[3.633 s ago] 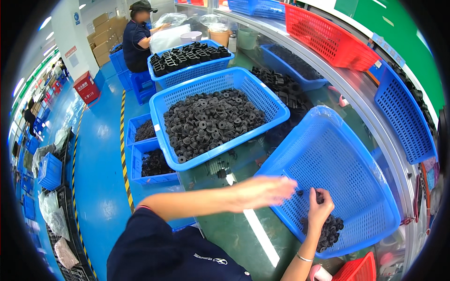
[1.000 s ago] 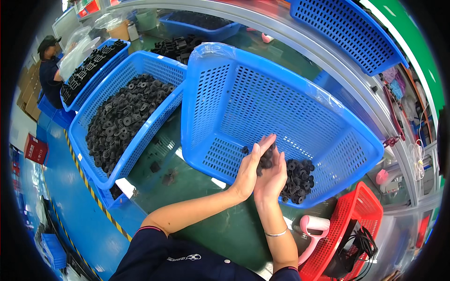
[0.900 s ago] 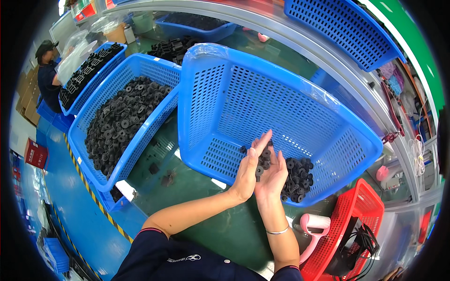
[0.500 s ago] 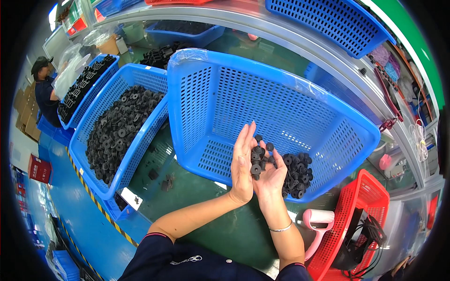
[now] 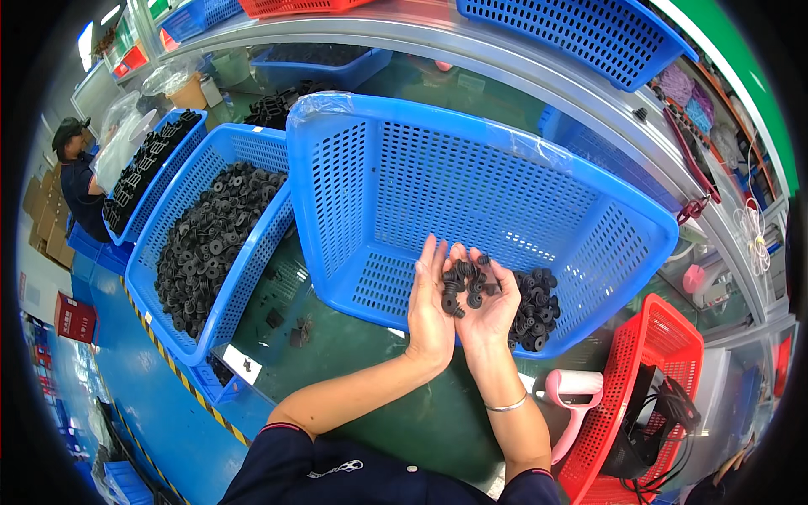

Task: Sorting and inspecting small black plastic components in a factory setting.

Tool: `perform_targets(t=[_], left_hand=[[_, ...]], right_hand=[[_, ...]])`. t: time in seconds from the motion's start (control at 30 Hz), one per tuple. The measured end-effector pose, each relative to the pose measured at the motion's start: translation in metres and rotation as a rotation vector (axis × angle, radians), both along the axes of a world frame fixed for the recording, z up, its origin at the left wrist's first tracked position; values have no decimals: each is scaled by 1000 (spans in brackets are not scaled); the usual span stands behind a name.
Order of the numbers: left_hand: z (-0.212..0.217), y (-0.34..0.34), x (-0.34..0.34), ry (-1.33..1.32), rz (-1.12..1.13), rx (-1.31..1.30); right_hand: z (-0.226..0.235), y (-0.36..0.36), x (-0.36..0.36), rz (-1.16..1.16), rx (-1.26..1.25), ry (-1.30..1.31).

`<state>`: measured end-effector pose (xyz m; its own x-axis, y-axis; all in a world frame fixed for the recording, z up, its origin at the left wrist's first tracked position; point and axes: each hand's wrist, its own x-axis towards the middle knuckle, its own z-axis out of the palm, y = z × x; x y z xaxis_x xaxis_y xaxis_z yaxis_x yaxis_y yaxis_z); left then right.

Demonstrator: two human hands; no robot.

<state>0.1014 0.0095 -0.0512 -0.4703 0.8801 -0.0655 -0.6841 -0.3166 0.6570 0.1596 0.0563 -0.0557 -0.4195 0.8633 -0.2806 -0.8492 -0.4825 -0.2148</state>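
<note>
My left hand [image 5: 430,316] and my right hand [image 5: 488,323] meet at the wrists in a cup above the near edge of a large blue perforated basket [image 5: 488,189]. A small heap of black ribbed rubber grommets [image 5: 459,282] rests in my upturned right palm, its fingers curled around them. Beside them, the left hand stands on edge with its fingers stretched out, flanking the heap. A pile of similar grommets [image 5: 535,313] lies in the basket's near right corner, partly hidden by my right hand.
Left of it, another blue basket [image 5: 257,265] holds many black grommets. A red basket [image 5: 623,383] with black cables stands at right, next to a pink-handled tool [image 5: 576,412]. Farther left, a person [image 5: 80,181] stands by a blue crate of black parts [image 5: 156,160]. A metal rail [image 5: 404,35] runs behind.
My fingers have lowered slightly, and the right hand's fingers have curled in more around the grommets, which have shifted in the palm. The view has moved a little.
</note>
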Motion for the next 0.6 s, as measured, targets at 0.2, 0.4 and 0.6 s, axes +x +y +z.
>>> perform_targets(t=[0.2,0.4,0.6], left_hand=[[7,-1,-9,-405,-221,-76],[-2,3,-16,-564,-267,-279],[-39,9,-25,-799,-478,29]], right_hand=[[-2,3,1,-76,274,-144],[1,-6,-3,-180,756,-687],[-5,-12,-11,-320,1294,-1239]])
